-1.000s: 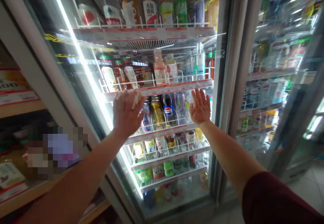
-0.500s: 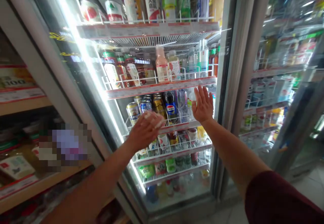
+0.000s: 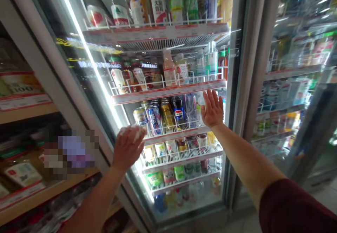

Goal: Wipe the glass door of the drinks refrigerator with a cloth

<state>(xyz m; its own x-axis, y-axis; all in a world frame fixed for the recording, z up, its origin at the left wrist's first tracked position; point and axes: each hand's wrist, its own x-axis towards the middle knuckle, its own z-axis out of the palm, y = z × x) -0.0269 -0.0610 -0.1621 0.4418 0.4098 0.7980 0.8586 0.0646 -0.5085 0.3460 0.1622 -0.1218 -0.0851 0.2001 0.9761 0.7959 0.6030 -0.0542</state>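
Note:
My left hand (image 3: 129,147) is at the left side of a glass cooler door (image 3: 168,203), palm toward the pane. A thin, whitish crumpled cloth or tissue (image 3: 141,131) shows at its fingertips, mostly hidden by the fingers. My right hand (image 3: 212,111) lies flat toward the glass near the right side, fingers stretched and nothing in it. Behind the door, between the hands, stand a blue can (image 3: 154,120), gold cans (image 3: 167,115) and a dark cola bottle (image 3: 179,110) with a blue label.
Wire shelves inside the cooler carry several bottles and cans. A bright light strip (image 3: 92,60) runs down its left side. Left of it, wooden shelves (image 3: 26,199) hold jars (image 3: 23,173). On the right, past a metal frame (image 3: 247,85), is another glass-fronted cooler (image 3: 297,71).
My left hand has moved left and a little down with the white cloth, uncovering the blue can. My right hand has stayed nearly still. The view has shifted slightly.

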